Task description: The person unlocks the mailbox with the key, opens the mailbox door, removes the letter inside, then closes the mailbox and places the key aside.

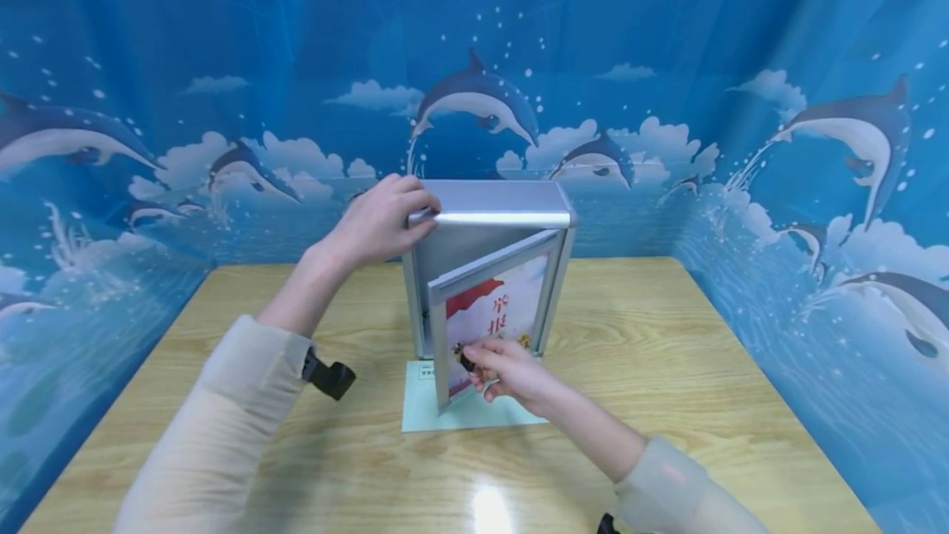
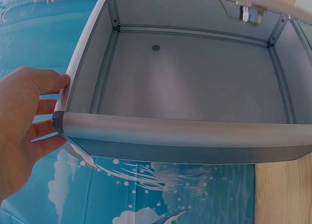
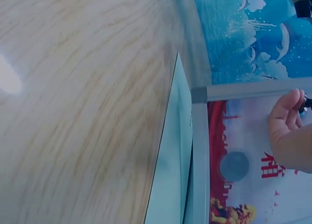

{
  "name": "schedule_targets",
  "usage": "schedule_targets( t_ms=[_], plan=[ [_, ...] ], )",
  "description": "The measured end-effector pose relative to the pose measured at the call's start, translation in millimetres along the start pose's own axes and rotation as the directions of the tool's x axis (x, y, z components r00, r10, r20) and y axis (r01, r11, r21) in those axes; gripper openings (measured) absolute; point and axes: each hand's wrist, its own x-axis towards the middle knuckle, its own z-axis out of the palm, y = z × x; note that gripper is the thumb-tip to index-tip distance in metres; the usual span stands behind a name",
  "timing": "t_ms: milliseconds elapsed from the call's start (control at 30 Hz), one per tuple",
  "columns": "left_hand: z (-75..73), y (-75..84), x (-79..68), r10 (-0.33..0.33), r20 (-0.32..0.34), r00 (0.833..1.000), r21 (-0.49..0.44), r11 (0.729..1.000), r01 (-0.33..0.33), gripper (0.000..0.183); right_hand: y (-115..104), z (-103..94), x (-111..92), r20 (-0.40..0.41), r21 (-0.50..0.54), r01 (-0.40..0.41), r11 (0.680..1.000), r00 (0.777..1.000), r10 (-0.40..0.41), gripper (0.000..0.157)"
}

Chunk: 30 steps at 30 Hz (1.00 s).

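The right hand (image 1: 511,371), nearer the tall ajar door (image 1: 525,280), pinches its black key-like piece (image 1: 466,359); the box (image 1: 489,196) lies at 12 o'clock, left hand (image 1: 389,217) gripping its 11 o'clock corner.

Smooth metal box (image 1: 489,198), glossy wood-grain table (image 1: 638,369)

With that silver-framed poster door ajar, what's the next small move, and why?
Probably swing the silver-framed poster door slightly wider with the right hand: it pinches a small black piece at the door, the door is only partly open, and the left hand grips the silver metal box by its corner.
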Motion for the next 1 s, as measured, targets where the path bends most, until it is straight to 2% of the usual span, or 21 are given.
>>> schedule_targets(
  t_ms=[200, 400, 667, 867, 1000],
  plan=[
    [0.7, -0.3, -0.5, 0.0, -0.009, 1.0, -0.004, 1.0, 0.0, 0.017, 0, 6.7, 10, -0.056, 0.065, -0.014, 0.998, 0.998, 0.018, 0.028],
    [0.7, 0.2, -1.5, -0.007, -0.008, 1.0, -0.006, 1.0, 0.007, 0.017, -2, 8.7, 18, -0.059, 0.11, -0.02, 0.994, 0.998, 0.027, 0.033],
    [-0.6, 0.5, -1.5, -0.009, 0.001, 1.0, 0.002, 1.0, 0.009, 0.018, -7, 11.8, 29, -0.054, 0.189, -0.009, 0.982, 0.998, 0.02, 0.025],
    [-0.3, -0.8, -1.8, -0.003, -0.001, 1.0, -0.013, 1.0, 0.003, 0.018, -10, 12.6, 40, -0.038, 0.299, -0.013, 0.954, 0.999, 0.026, 0.013],
    [-0.4, -0.1, -1.7, -0.013, 0.008, 1.0, -0.012, 1.0, 0.013, 0.024, -11, 12.4, 45, -0.044, 0.333, -0.012, 0.943, 0.999, 0.028, 0.013]
  ],
)
